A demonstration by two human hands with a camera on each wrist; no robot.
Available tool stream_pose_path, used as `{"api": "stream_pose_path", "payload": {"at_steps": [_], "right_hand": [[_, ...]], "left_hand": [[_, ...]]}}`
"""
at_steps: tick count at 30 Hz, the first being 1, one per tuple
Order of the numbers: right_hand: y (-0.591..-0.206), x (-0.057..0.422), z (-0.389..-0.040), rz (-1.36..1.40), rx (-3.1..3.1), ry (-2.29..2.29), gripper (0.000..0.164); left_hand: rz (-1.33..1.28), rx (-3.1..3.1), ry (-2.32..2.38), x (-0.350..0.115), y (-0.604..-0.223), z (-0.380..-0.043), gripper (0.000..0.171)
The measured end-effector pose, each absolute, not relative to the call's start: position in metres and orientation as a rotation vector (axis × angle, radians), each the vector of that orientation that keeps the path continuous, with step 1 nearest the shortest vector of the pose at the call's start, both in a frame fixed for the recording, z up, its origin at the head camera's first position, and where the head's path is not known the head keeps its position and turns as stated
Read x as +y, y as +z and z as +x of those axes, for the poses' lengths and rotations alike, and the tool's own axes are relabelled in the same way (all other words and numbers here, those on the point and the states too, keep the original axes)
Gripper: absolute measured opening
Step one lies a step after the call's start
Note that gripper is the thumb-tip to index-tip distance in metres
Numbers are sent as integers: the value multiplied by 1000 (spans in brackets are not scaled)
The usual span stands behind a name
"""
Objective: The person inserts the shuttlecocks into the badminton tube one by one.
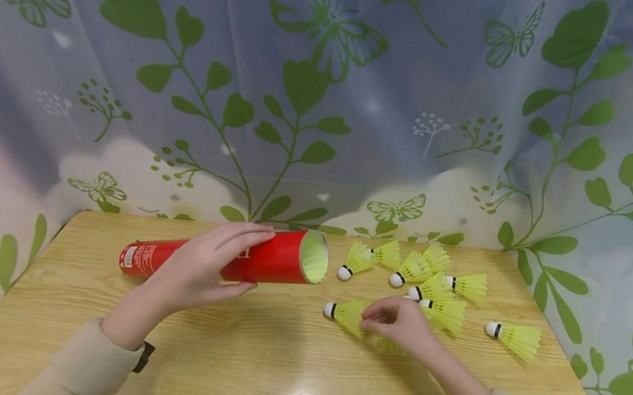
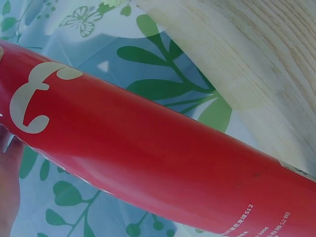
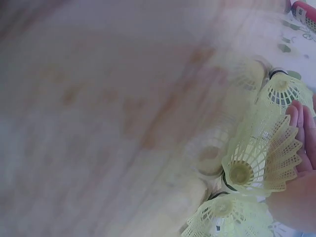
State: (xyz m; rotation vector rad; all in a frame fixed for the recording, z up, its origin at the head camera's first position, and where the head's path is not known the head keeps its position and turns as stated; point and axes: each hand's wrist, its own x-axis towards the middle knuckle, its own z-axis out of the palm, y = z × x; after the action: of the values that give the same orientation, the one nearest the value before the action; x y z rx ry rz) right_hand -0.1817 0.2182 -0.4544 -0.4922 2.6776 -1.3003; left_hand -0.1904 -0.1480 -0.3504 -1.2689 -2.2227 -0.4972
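One red tube (image 1: 278, 256) is in my left hand (image 1: 206, 268), seen from my head, with my fingers curled round it. Its open end points at some yellow shuttlecocks (image 1: 469, 288) lying on the bench (image 1: 244, 363). My right hand (image 1: 403, 323) pinches the skirt of the front shuttlecock (image 1: 345, 313), near the tube's mouth. From my left wrist, the tube fills the middle and shows a big curly mark (image 2: 34, 94). From my right wrist, much is blurry, but my fingers show beside skirts full of holes.
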Motion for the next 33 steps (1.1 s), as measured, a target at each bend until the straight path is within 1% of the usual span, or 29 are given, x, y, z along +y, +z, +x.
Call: {"api": "stream_pose_path", "payload": {"at_steps": [14, 26, 33], "right_hand": [[-454, 214, -181, -454, 2739, -1224, 5], [-454, 216, -181, -497, 2738, -1306, 8], [-443, 217, -181, -523, 2767, -1316, 5]], "left_hand": [[-1265, -2244, -496, -148, -351, -190, 81], [-1262, -2244, -484, -148, -353, -189, 80], [-1262, -2238, -487, -146, -353, -189, 79]]}}
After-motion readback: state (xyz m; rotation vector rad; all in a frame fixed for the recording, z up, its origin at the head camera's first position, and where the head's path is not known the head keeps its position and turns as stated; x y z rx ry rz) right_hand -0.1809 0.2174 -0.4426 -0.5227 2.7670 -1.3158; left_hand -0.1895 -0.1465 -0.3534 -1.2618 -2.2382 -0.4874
